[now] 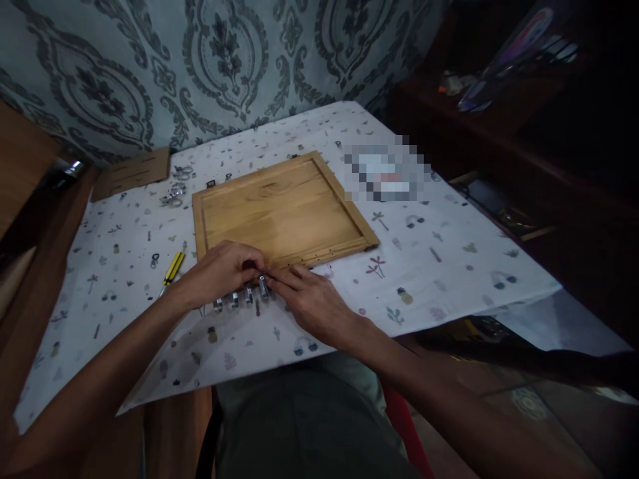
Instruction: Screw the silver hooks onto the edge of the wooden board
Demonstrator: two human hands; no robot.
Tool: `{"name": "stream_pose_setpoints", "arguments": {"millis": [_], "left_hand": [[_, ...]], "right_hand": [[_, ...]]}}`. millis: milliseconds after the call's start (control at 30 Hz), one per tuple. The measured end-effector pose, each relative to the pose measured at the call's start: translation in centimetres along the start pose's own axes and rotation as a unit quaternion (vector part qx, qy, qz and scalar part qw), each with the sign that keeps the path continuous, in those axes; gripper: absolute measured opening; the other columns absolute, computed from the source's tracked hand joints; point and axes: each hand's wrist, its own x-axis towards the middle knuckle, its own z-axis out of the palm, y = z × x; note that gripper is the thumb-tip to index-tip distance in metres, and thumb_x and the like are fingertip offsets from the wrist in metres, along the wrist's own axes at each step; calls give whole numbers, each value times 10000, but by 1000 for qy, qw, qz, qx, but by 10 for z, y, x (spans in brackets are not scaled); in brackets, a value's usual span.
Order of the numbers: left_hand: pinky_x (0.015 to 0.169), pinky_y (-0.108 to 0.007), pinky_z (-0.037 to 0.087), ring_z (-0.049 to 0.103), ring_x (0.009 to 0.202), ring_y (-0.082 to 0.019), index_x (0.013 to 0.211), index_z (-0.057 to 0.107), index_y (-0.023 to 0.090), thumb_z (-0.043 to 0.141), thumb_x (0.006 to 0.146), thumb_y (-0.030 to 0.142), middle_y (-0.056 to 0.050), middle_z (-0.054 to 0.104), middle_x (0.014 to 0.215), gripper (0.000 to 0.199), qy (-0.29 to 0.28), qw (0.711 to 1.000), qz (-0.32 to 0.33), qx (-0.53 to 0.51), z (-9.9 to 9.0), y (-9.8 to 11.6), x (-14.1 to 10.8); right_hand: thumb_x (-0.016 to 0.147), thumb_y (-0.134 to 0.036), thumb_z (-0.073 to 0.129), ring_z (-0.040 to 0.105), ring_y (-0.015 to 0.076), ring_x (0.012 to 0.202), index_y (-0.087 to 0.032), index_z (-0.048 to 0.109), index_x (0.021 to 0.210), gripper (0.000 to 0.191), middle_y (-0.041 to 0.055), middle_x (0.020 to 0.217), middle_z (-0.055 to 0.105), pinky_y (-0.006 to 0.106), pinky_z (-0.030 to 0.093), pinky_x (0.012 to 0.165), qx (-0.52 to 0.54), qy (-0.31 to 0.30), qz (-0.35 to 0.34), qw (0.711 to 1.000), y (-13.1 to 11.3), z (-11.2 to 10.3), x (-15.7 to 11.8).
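A desk (449,279) spans the frame under a white cloth (100,266) printed with pineapples and rainbows. On it lie a framed wooden panel (269,213) at centre, small metal fittings (234,300) below, a yellow-handled screwdriver (173,267) left of centre, shiny metal hardware (174,193) and flat cardboard (132,174) upper left, and a pixelated item (384,174) upper right.

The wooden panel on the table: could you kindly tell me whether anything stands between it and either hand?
Nothing visible blocks the left hand or the right hand: both reach the near edge of the wooden panel. A row of metal fittings sits just beyond that edge, on its near side.
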Motion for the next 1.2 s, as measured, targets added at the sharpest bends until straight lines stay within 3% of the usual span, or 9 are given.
{"name": "stream_pose_setpoints", "arguments": {"millis": [333, 933, 1200], "left_hand": [[569, -208, 356, 554, 589, -86, 764, 689, 178, 598, 798, 148, 30, 661, 663, 102, -17, 1000, -8, 14, -2, 4, 0], [574, -230, 340, 550, 617, -107, 753, 667, 180, 567, 812, 169, 11, 656, 679, 117, -29, 997, -1, 71, -2, 6, -1], [591, -233, 324, 515, 603, -97, 731, 647, 176, 550, 797, 121, 18, 627, 667, 130, -50, 995, 7, 84, -2, 6, 3]], "right_hand": [[851, -5, 421, 491, 249, 939, -77, 609, 1216, 418, 82, 1343, 591, 369, 506, 753, -15, 26, -9, 999, 0, 0, 1], [855, -8, 433, 522, 260, 1006, -77, 572, 1274, 446, 124, 1340, 582, 423, 513, 842, 15, -2, 1, 1000, 1, 2, 0], [844, 6, 429, 514, 253, 987, -78, 589, 1250, 445, 97, 1364, 572, 405, 518, 833, 1, 2, -1, 1000, 1, 3, -1]]}}
